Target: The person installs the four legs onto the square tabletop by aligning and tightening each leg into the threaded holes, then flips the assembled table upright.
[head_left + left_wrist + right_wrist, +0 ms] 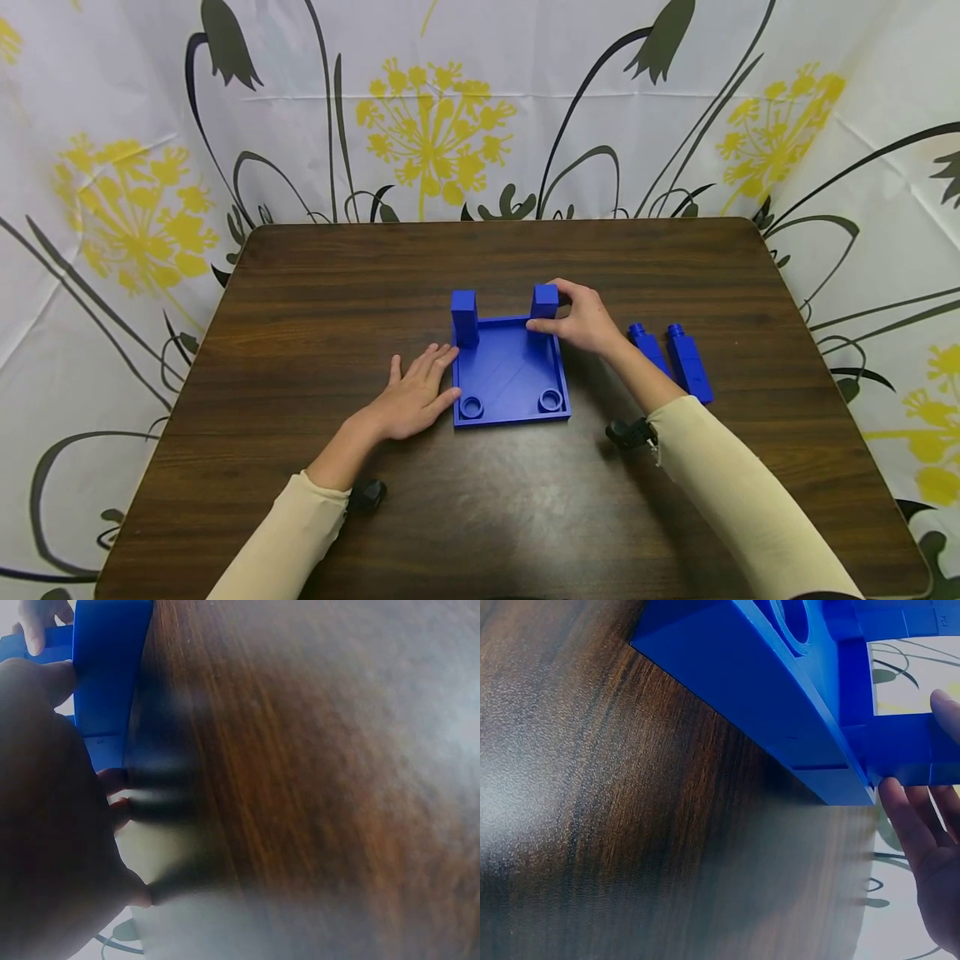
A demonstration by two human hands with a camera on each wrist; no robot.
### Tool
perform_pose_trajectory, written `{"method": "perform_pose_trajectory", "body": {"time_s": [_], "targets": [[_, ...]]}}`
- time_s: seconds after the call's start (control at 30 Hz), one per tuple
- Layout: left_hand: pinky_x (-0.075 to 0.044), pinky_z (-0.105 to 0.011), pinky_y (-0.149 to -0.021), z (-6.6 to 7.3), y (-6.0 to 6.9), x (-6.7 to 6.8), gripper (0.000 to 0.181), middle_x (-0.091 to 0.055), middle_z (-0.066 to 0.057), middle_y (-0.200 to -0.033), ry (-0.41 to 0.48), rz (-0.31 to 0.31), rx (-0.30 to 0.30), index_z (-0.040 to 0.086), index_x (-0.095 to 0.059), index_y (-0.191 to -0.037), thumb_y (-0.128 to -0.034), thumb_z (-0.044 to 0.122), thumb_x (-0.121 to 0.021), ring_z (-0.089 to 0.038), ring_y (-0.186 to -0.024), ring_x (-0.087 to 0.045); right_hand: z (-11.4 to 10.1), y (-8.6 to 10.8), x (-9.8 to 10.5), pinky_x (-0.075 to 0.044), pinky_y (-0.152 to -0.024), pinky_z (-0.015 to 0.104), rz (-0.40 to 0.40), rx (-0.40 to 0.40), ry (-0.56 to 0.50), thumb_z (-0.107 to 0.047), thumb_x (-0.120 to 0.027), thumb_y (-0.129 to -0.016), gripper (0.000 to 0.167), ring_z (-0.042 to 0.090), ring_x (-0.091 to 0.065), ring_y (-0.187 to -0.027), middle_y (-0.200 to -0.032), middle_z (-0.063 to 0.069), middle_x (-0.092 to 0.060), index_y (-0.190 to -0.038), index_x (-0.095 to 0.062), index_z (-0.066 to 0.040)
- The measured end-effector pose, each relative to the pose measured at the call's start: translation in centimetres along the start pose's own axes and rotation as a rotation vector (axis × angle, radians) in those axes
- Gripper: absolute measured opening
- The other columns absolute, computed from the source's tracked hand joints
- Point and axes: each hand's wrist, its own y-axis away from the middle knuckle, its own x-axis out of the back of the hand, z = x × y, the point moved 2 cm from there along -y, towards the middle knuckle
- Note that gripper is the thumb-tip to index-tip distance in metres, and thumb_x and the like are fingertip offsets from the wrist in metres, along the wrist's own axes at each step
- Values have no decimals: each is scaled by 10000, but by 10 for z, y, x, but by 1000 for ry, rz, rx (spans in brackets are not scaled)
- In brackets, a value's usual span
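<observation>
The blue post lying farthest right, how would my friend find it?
Start at the dark wood-grain table and find the square blue base near its middle. Right of it, past the right forearm, lie an inner blue post, partly hidden by that forearm, and yours: the outer blue post, farthest right and farthest from the base.

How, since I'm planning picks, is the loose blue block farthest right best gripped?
Likely across the middle of that block, from above: it lies flat, its long straight sides suit a pinch, and its narrow peg at the far end would stay clear.
</observation>
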Motion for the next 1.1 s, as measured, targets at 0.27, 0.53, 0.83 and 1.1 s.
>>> {"method": "perform_pose_trajectory", "body": {"time_s": [0.27,0.53,0.83,1.1], "targets": [[92,-674,-1072,-1,0,1,679,-65,-51,-1643,-4,0,6,228,-31,-1591,-1042,533,-289,-234,-1497,34,-3,0,-1,-474,-805,422,4,-23,38,-269,-880,-737,484,269,-610,-966,-971,103,-683,-1106,-628,-83],[91,-675,-1071,-1,-1,1,681,-66,-51,-1642,-3,-1,6,225,-37,-1591,-1040,538,-288,-232,-1497,35,0,1,1,-487,-862,451,-85,-10,61,-273,-890,-725,615,276,-605,-1029,-1064,109,-672,-1225,-591,-76],[92,-678,-1070,1,1,2,681,-69,-57,-1642,-6,-1,5,220,-39,-1591,-1041,534,-290,-240,-1498,31,2,-1,11,-473,-933,528,-250,69,-127,33,-760,-770,701,358,-564,-1146,-1310,175,-553,-1402,-480,-80],[94,-675,-1071,1,1,2,684,-64,-56,-1643,-8,-5,6,218,-37,-1591,-1040,542,-279,-236,-1498,36,1,-2,13,-264,-1108,550,-348,134,-309,174,-552,-795,735,347,-402,-1366,-1457,211,-451,-1475,-389,-51]]}}
